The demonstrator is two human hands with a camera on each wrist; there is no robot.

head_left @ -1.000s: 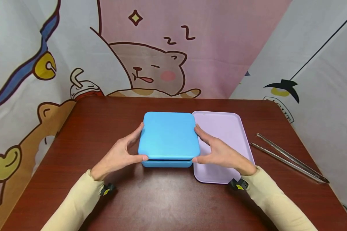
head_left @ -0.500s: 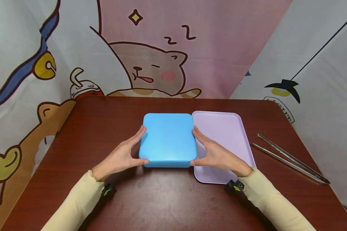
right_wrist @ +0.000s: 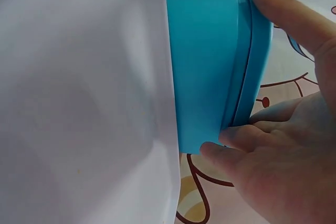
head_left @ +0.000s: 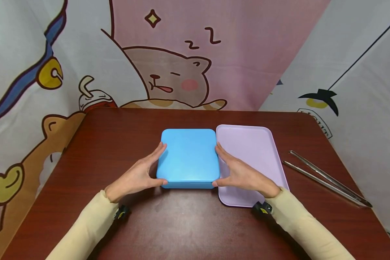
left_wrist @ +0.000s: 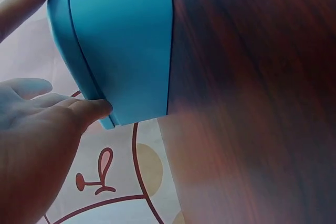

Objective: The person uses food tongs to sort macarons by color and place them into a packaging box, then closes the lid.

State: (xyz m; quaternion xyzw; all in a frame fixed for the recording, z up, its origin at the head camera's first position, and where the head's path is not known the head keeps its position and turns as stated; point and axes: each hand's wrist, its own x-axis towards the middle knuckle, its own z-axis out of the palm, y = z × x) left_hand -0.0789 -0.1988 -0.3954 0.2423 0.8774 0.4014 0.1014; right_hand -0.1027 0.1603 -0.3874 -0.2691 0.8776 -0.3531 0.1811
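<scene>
A light blue, rounded-corner plastic box point(left_wrist: 123, 45) sits on the table with its blue lid point(head_left: 189, 155) closed down on it; a thin seam runs below the lid's rim in both wrist views. My left hand point(head_left: 135, 175) holds the lid's left side, thumb at the near corner and fingers farther along the edge. Mirroring it on the right side, my right hand point(head_left: 242, 172) holds the lid, its thumb at the near right corner. The box's inside is hidden.
Right of the box lies a flat lilac tray point(head_left: 247, 139), partly under my right hand and wrist. Metal tongs point(head_left: 325, 178) lie spread near the right edge of the brown table point(head_left: 123, 126). A cartoon-printed cloth point(head_left: 240, 54) hangs behind.
The lid has come down onto the box, so the dark gap at the front is gone. Both hands moved slightly inward with it. Tray and tongs stay put.
</scene>
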